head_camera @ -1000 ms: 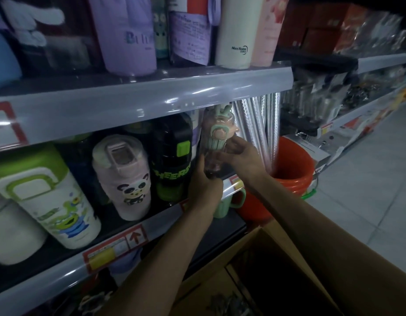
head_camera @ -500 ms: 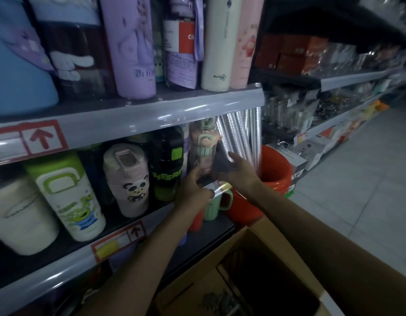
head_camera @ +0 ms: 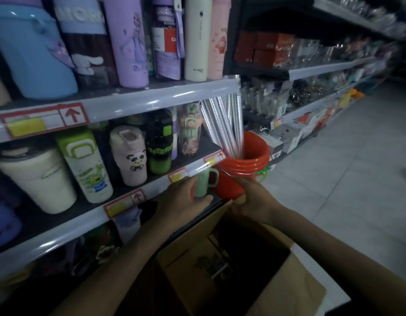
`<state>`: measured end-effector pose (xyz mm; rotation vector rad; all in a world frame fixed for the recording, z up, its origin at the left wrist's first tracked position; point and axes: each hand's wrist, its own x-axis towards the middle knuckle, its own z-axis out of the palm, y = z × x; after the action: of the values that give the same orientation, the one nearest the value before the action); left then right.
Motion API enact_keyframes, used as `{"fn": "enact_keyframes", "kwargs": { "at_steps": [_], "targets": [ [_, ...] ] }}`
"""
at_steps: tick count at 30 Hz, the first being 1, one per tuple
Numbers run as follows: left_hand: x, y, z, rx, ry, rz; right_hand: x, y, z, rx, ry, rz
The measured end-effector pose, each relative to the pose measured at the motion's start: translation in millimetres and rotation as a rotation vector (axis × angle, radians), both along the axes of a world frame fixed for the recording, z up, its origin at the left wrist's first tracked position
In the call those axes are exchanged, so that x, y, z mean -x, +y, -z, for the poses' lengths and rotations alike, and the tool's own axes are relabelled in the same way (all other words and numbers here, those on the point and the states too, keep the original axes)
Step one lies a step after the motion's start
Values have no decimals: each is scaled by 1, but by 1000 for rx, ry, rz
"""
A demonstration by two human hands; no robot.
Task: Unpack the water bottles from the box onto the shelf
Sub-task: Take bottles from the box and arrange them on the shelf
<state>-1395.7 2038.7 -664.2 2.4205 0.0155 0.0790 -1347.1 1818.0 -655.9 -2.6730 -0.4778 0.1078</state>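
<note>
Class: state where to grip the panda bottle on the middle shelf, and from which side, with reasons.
Probably grip the panda bottle round its body, from the open front: it stands upright, the black bottle and alien bottle crowd its sides, the upper shelf overhangs its lid.

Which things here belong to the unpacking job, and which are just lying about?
Job:
box
pink bottle, on the middle shelf
left hand
right hand

Lying about:
red bucket
silver tubes in it
green mug
panda bottle
blue jug
</note>
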Motion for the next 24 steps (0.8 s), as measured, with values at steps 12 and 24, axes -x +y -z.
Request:
{"fn": "enact_keyframes", "kwargs": {
  "at_steps": [12, 24],
  "targets": [
    [90, 33, 81, -509, 232, 100, 78, -22, 64, 286, 220, -103],
    [147, 113, 17, -515, 2, -49, 109, 91, -12, 314, 21, -308]
  ]
}}
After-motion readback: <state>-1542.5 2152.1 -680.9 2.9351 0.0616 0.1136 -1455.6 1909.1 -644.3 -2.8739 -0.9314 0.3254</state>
